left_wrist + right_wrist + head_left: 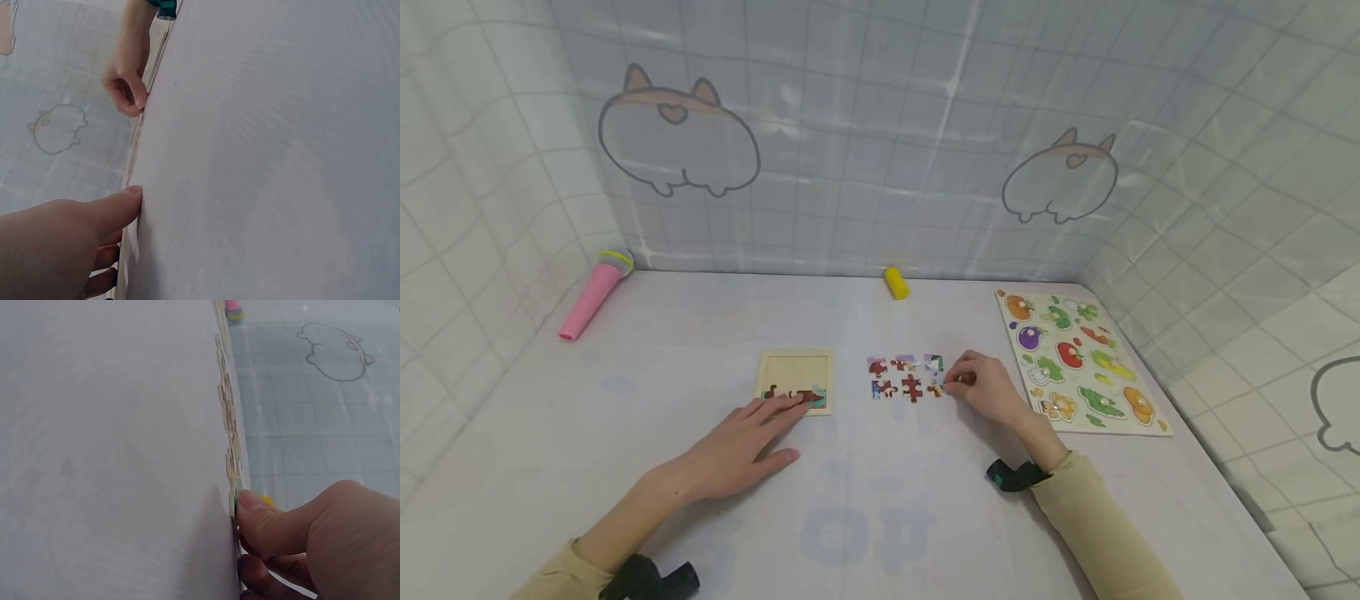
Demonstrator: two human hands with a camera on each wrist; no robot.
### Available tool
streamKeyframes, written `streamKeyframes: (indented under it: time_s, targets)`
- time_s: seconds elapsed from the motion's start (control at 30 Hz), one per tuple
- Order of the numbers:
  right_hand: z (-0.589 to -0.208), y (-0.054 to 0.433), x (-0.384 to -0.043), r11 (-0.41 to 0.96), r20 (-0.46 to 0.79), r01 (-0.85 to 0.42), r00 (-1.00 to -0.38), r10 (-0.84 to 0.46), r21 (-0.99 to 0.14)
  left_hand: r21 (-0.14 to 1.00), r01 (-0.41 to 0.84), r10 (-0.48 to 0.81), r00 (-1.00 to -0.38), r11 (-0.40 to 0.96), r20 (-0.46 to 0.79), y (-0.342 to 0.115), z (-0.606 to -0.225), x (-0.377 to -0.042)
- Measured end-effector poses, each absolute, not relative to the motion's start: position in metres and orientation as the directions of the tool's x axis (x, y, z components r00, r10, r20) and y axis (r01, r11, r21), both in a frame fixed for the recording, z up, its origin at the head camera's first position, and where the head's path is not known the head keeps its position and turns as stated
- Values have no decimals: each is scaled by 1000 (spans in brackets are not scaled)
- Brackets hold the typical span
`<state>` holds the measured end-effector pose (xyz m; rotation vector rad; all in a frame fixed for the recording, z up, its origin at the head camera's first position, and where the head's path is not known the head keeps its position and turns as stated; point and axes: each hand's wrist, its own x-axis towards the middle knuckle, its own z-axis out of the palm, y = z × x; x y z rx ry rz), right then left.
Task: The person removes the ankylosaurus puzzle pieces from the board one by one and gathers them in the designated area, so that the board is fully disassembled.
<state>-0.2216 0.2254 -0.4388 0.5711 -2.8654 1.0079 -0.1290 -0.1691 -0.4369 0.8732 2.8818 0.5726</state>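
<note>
A square wooden puzzle tray [793,367] lies left of the middle of the table, with brown and teal puzzle pieces [812,398] along its bottom row. My left hand [737,448] rests with extended fingers on the tray's lower left part, covering some of those pieces. Several loose jigsaw pieces [912,387] lie right of the tray in two rows. At the right end of the lower row, my right hand [988,390] pinches a puzzle piece [232,505] between thumb and fingers. The fingertips hide most of that piece's face.
A vegetable puzzle board [1078,362] lies to the right, close beside my right hand. At the back stands or lies a small yellow block [896,283]. A pink toy microphone [593,298] is at the far left. Tile-patterned sheets [865,150] rise around the table.
</note>
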Motion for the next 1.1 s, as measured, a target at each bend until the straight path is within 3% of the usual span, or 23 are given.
streamKeyframes:
  time_s: [0.6, 0.73, 0.97, 1.1]
  targets:
    - [-439, 225, -222, 713, 178, -352, -934, -310, -606, 395, 522, 554, -832, 756, 38, -170, -436, -130]
    - [-438, 226, -222, 709, 233, -391, -920, -314, -587, 396, 524, 559, -828, 754, 33, -170, -436, -131]
    - [-421, 205, -212, 605, 333, -396, -917, -219, -691, 396, 526, 563, -826, 753, 27, -170, -435, -132]
    - [-417, 169, -208, 542, 297, -402, -915, -275, -738, 398, 519, 557, -830, 757, 24, -171, -435, -132]
